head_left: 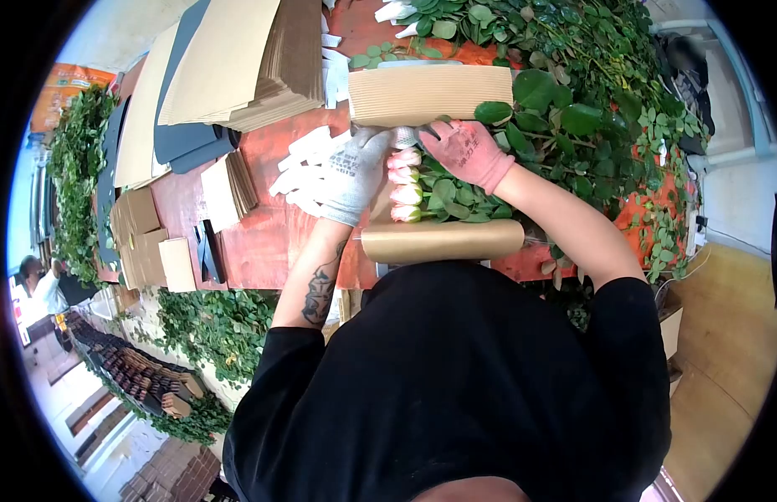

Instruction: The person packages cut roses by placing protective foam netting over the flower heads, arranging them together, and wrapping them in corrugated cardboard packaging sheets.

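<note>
My left hand, in a whitish knit glove (355,174), and my right hand, in a pink-red knit glove (469,155), nearly meet at a small whitish textured piece (402,138). My fingers curl in toward it from both sides; whether either grip is closed on it, I cannot tell.

The pale pink roses with green-tinged petals (405,195) lie just on my body's side of that piece, heads in a row running toward me. Their long axis goes sideways: blooms to my left, green rose leaves (464,203) to my right. My left hand is just beside the blooms; my right is nearer the leaves. Ribbed tan cardboard (430,94) lies beyond, curled smooth tan paper (443,242) nearer me, on the red tabletop (267,261).
</note>
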The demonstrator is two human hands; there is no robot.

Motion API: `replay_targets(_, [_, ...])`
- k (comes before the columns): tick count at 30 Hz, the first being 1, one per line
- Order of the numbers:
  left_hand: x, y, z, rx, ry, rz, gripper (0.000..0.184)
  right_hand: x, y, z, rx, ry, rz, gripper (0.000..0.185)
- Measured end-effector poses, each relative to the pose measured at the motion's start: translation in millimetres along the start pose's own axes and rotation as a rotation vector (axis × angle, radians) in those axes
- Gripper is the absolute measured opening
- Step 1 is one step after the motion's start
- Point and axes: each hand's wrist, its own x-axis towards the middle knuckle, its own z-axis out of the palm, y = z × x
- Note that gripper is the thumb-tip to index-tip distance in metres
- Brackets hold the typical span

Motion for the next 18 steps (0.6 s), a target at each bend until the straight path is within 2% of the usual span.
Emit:
replay_targets(1, [-1.1,-0.3,1.8,0.003,-0.007,0.005,0.017,0.2,1.7,3.7,0.004,0.003,0.007,0.026])
replay_targets(3, [-3.6,-0.5,5.2,-0.005,0.077,0.018,0.015,0.1,3.2,12.5,0.044,0.15,-0.023,0.026])
replay_targets(4, [-5.4,0.0,4.9,-0.003,0.066,0.026,0.015,1.2,2.0,8.7,0.049,0.153,-0.011,0.026])
replay_targets(6, [-10.5,3.4,4.0,0.058,0.094,0.002,0.015,2.7,2.2,-1.7,0.033,-0.056,0.0,0.025])
replay_targets(7, [-13.3,6.5,2.0,0.05,0.085,0.014,0.015,1.6,1.3,-1.2,0.032,-0.059,0.016,0.025])
replay_targets(9, [-15.9,8.9,-4.4,0.053,0.109,-0.121,0.016,3.0,2.5,-0.6,-0.004,-0.002,-0.003,0.025])
replay_targets(11, [-23.9,-2.0,-3.2,-0.003,0.135,-0.085,0.015,2.1,3.3,0.1,-0.02,-0.036,0.019,0.026])
replay_targets(15, [-31.6,-11.3,-6.9,0.051,0.149,-0.082,0.015,-1.5,3.3,18.8,0.025,0.162,-0.055,0.031])
replay_targets(17, [-34.9,-28.7,-13.4,0.254,0.199,-0.123,0.021,-2.0,2.7,19.0,-0.004,0.11,-0.024,0.029])
replay_targets(18, [-38.7,-46.3,-28.6,0.253,0.207,-0.201,0.019,-1.5,3.2,16.9,-0.003,0.117,-0.016,0.029])
